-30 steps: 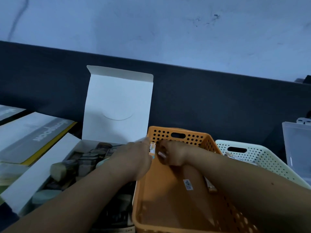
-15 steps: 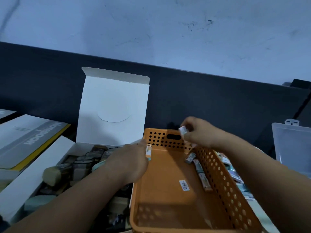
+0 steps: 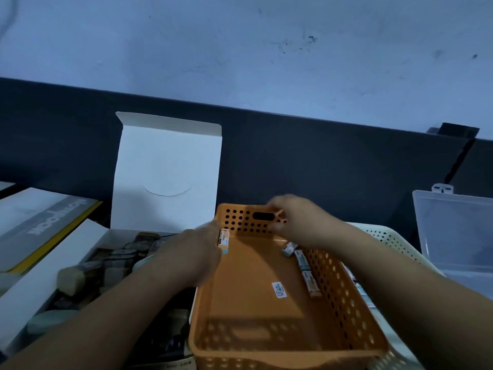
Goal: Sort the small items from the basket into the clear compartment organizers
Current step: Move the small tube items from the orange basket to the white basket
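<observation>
Low against the dark wall panel (image 3: 320, 161), the left hand (image 3: 186, 256) keeps its fingers clamped on a small labelled item (image 3: 223, 240) at the orange basket (image 3: 248, 297) rim, probably ready for sorting, while I cannot tell whether the blurred right hand (image 3: 296, 222) holds anything.

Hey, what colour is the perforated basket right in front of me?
Orange. The basket shows best in the head view, the only one here.

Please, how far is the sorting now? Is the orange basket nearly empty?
Looks mostly done: the orange basket is almost bare inside. In hand: the left hand pinches one small packet at the basket's far left corner; the right hand is at the far rim, its grip blurred. Remaining: about three small items along the right wall. What the clear organizer holds cannot be seen.
</observation>
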`<action>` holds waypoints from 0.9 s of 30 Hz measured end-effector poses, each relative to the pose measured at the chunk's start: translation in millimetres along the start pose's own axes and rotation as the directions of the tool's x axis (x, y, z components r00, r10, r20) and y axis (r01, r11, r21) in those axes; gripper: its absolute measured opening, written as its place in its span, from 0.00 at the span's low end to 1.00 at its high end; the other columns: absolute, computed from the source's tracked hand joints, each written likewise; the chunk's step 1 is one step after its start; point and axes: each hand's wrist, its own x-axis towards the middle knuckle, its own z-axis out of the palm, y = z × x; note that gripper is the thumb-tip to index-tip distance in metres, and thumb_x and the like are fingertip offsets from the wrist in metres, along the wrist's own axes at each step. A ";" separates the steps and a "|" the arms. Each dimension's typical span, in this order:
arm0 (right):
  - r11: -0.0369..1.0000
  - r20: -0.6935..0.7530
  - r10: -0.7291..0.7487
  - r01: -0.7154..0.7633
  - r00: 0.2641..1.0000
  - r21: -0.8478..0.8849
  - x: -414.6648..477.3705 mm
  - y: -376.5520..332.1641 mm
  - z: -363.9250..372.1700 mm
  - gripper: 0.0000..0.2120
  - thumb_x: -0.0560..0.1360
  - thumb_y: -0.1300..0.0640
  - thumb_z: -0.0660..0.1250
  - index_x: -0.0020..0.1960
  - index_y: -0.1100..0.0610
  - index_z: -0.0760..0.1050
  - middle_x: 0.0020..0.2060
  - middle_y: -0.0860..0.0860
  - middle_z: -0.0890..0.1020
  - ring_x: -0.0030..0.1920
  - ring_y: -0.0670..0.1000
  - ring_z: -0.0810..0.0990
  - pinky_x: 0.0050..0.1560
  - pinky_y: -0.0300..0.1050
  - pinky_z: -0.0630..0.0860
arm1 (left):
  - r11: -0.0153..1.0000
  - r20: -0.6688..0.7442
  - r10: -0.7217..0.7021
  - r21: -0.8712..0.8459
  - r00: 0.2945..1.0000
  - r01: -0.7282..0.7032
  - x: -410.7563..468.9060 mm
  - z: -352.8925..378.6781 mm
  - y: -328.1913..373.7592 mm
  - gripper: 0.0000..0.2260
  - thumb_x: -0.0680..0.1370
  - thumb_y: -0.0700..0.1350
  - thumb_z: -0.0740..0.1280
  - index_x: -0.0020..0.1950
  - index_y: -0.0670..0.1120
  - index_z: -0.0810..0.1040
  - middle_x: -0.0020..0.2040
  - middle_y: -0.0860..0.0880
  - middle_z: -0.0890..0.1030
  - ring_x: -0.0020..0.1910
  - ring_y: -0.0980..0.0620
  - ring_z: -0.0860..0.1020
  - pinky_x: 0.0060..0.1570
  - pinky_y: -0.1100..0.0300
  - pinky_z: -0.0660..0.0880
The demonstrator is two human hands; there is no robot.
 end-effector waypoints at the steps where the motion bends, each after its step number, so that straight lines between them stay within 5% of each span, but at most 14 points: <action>1: 0.998 0.082 -0.051 0.053 0.995 -0.024 7.1 -12.9 7.5 0.18 0.76 0.51 0.66 0.65 0.50 0.72 0.59 0.48 0.75 0.58 0.50 0.75 0.57 0.47 0.75 | 1.000 0.007 0.028 -0.014 1.000 -0.028 -0.9 -2.8 1.7 0.15 0.78 0.53 0.58 0.65 0.59 0.64 0.52 0.52 0.80 0.47 0.50 0.79 0.46 0.52 0.77; 6: 0.991 0.293 -0.093 0.118 0.951 -0.066 50.8 -41.5 52.7 0.16 0.75 0.54 0.67 0.63 0.52 0.72 0.52 0.49 0.78 0.52 0.52 0.77 0.49 0.46 0.74 | 0.995 0.013 0.080 -0.064 0.997 -0.079 -4.6 -8.2 -1.5 0.12 0.79 0.53 0.55 0.62 0.58 0.66 0.54 0.52 0.78 0.49 0.48 0.77 0.49 0.51 0.75; 8: 0.993 0.346 -0.076 0.103 0.935 -0.061 62.7 -42.7 67.8 0.21 0.74 0.53 0.68 0.66 0.52 0.70 0.55 0.51 0.78 0.54 0.53 0.77 0.53 0.47 0.75 | 0.993 0.024 0.093 -0.074 0.995 -0.091 -5.6 -8.4 -2.6 0.12 0.80 0.54 0.56 0.63 0.57 0.66 0.56 0.52 0.78 0.50 0.49 0.76 0.51 0.50 0.75; 17: 0.995 0.370 -0.035 0.068 0.928 -0.075 71.6 -34.5 84.6 0.36 0.68 0.52 0.76 0.71 0.53 0.62 0.62 0.52 0.73 0.61 0.54 0.74 0.63 0.49 0.73 | 0.993 0.021 0.083 -0.083 0.996 -0.081 -4.1 -8.5 -0.6 0.15 0.80 0.52 0.57 0.66 0.55 0.65 0.59 0.51 0.77 0.54 0.49 0.76 0.52 0.52 0.74; 27: 0.987 0.465 -0.031 0.100 0.885 -0.124 71.0 -42.1 89.5 0.34 0.70 0.44 0.73 0.72 0.49 0.65 0.64 0.51 0.74 0.62 0.55 0.74 0.64 0.53 0.72 | 0.999 0.031 0.033 -0.032 0.999 -0.032 -2.9 -9.6 6.4 0.15 0.79 0.51 0.59 0.66 0.56 0.65 0.56 0.52 0.78 0.51 0.51 0.77 0.50 0.53 0.74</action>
